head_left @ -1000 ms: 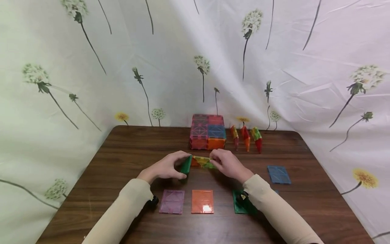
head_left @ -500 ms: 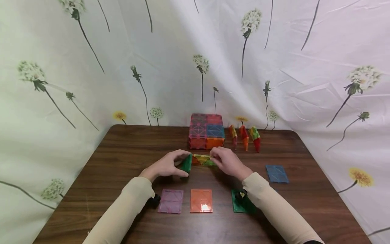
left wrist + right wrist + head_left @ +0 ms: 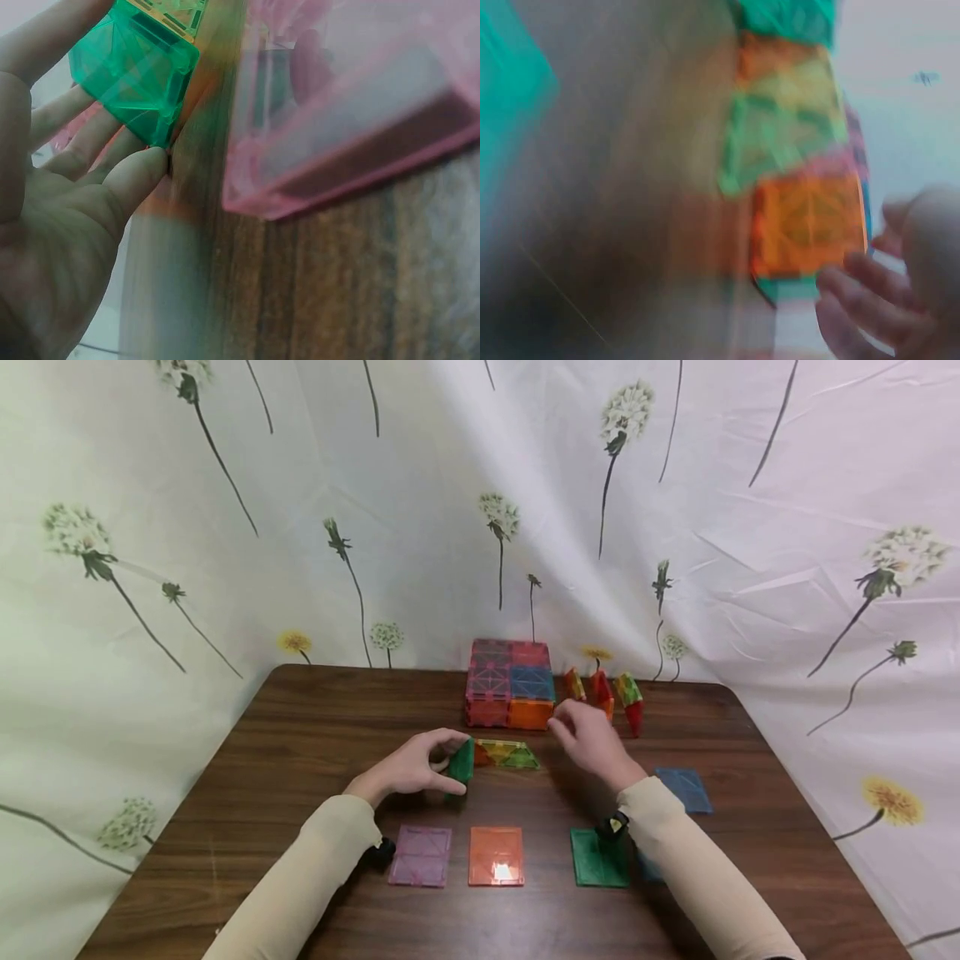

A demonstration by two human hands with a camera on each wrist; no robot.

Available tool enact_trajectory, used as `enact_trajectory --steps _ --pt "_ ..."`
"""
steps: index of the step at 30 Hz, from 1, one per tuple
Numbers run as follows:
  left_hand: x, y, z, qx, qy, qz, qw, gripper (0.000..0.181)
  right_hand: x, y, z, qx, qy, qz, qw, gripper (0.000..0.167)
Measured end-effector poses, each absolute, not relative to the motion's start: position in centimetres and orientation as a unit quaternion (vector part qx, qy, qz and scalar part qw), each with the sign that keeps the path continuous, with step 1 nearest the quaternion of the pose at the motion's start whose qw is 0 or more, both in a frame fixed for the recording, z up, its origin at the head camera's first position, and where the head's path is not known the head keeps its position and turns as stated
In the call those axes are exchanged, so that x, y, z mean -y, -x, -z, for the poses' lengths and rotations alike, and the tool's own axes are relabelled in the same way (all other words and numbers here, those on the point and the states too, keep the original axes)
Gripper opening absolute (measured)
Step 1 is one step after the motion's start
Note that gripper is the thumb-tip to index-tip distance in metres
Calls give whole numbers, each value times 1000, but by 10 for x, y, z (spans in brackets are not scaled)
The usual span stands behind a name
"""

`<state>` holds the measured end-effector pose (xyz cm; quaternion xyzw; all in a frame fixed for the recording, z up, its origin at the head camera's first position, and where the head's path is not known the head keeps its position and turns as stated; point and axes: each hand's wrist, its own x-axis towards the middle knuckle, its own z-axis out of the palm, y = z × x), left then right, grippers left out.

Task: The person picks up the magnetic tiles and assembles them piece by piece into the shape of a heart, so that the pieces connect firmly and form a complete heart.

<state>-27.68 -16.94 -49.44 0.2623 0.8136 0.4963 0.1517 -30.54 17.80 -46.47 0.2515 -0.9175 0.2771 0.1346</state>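
The boxy pink-blue-orange plastic stack [image 3: 512, 682] could be knocked by the empty, loosely bent right hand [image 3: 591, 742] at its four o'clock. Any twist of the left hand [image 3: 411, 766] could topple the orange-yellow-green plastic strip [image 3: 506, 754] through the green plastic square [image 3: 462, 762] that hand pinches at the strip's nine o'clock.

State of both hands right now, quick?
Left hand: holding the upright green tile between thumb and fingers.
Right hand: open, fingers loosely bent, nothing visible in it.
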Motion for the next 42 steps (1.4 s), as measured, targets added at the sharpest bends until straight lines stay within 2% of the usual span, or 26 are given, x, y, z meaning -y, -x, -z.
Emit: enact_trajectory --steps 4,10,13,19,23,28,37,42 --pt "170 275 496 -815 -263 -495 148 79 -194 323 455 945 -145 -244 161 15" --pt "169 274 499 -804 -271 -507 152 79 -204 347 454 969 -74 -193 132 42" --pt "167 275 500 -801 -271 -510 157 79 -204 355 456 973 -55 -188 118 48" --pt "163 277 499 -797 -265 -518 160 79 -202 359 456 973 -30 -195 120 35" --pt "162 279 500 -795 -265 -524 154 78 -204 357 455 968 -33 -206 137 34" --pt "164 278 500 -798 -262 -522 148 77 -213 349 451 959 -74 -206 179 36" --pt "166 279 497 -807 -268 -508 137 76 -238 318 428 920 -151 -239 272 19" --pt "168 278 497 -810 -268 -505 132 75 -249 301 418 899 -201 -260 288 11"
